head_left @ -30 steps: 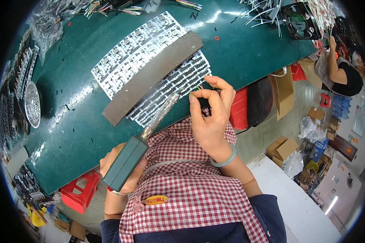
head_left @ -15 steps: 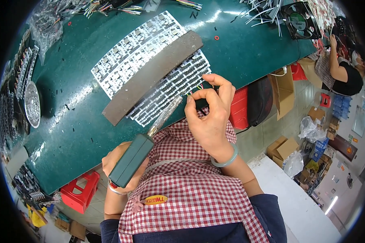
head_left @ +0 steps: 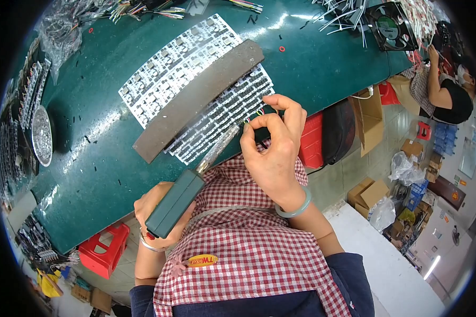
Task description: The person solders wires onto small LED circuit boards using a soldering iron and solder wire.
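Observation:
My left hand (head_left: 147,207) is wrapped round a green soldering gun (head_left: 175,203), whose metal barrel (head_left: 217,149) slants up to the near right part of a white circuit board panel. My right hand (head_left: 276,145) pinches thin coloured wires (head_left: 261,111) with thumb and forefinger, right beside the soldering gun's tip. Fingers partly cover the wire ends. Rows of dark parts fill the near part of the board panel (head_left: 201,140); larger components dot its far part (head_left: 169,63). Across its middle lies a curved brown bar (head_left: 195,100).
On the green table (head_left: 95,174) stand a metal bowl (head_left: 42,136) at left and a black fan (head_left: 390,27) at far right. Wire bundles and white strips lie along the far edge. A red stool (head_left: 104,251) is below. Another person (head_left: 452,95) works at right.
The soldering gun has shifted slightly up and to the right in my left hand. My right hand stays nearly in place, still pinching the wires.

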